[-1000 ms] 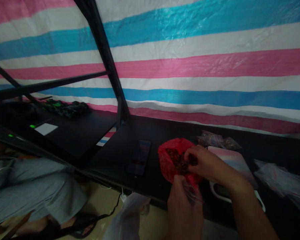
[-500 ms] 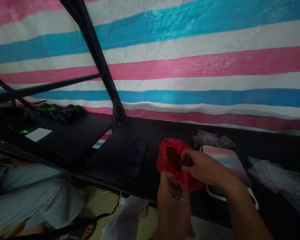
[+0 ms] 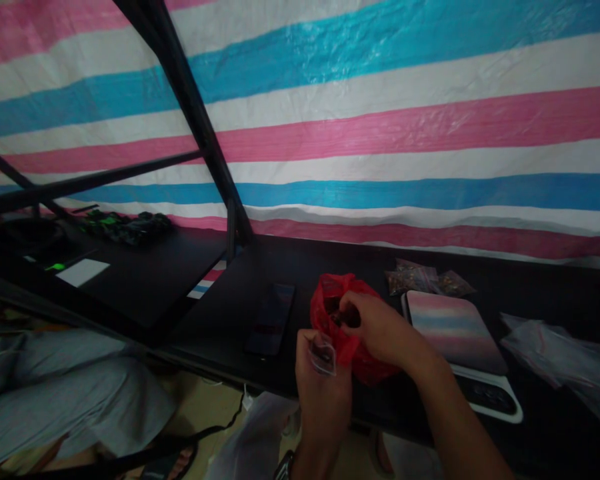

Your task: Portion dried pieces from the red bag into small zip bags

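A red plastic bag (image 3: 330,288) stands with its mouth open on the black table, small dark brown pieces (image 3: 336,316) inside. My right hand (image 3: 377,327) reaches into it from the right, fingers curled together at the pieces; what they pinch is hidden. Against the bag's near side, my left hand (image 3: 323,393) is closed on a small clear zip bag (image 3: 325,357), its mouth turned up and some dark content showing. A digital scale (image 3: 455,327) with a shiny top lies right of the red bag, partly behind my right forearm.
Filled small zip bags (image 3: 420,279) lie behind the scale, and a pile of clear bags (image 3: 555,350) to its right. A dark phone (image 3: 271,320) lies left. A black frame post (image 3: 195,113) rises at the table's end. A seated person's grey-clothed leg (image 3: 80,380) shows lower left.
My right hand has moved left and deeper into the red bag. My left hand has shifted left with the zip bag, which is now more upright. More of the scale's front shows.
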`<state>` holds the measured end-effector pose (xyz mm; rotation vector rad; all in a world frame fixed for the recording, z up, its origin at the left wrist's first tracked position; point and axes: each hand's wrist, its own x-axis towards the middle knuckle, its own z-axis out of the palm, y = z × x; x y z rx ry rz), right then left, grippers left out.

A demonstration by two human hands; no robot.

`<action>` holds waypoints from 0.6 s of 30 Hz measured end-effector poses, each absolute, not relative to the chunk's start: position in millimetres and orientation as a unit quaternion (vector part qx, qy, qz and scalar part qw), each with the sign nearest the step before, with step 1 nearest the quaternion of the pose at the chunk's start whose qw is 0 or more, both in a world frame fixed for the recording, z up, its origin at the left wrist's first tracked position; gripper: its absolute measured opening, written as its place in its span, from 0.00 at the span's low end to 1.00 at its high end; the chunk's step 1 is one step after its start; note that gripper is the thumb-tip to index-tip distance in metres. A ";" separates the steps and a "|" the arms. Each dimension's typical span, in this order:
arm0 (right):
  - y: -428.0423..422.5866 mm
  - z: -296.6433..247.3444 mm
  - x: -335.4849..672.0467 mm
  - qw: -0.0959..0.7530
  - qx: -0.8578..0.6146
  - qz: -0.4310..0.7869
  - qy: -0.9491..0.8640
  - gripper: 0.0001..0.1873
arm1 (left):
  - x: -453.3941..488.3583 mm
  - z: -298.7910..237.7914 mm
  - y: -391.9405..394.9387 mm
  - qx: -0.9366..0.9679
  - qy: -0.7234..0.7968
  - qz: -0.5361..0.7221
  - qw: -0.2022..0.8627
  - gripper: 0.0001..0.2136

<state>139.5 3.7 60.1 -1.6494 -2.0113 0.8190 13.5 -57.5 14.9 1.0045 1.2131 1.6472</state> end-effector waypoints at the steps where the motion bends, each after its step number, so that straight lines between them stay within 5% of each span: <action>1: 3.7 60.5 140.8 0.211 -0.592 0.305 -0.715 0.08 | 12.8 15.6 -56.4 0.400 0.482 0.660 0.416 0.18; 18: -8.5 81.7 172.9 0.350 -0.509 0.410 -0.671 0.09 | 13.3 7.0 -39.8 0.494 0.496 0.581 0.415 0.11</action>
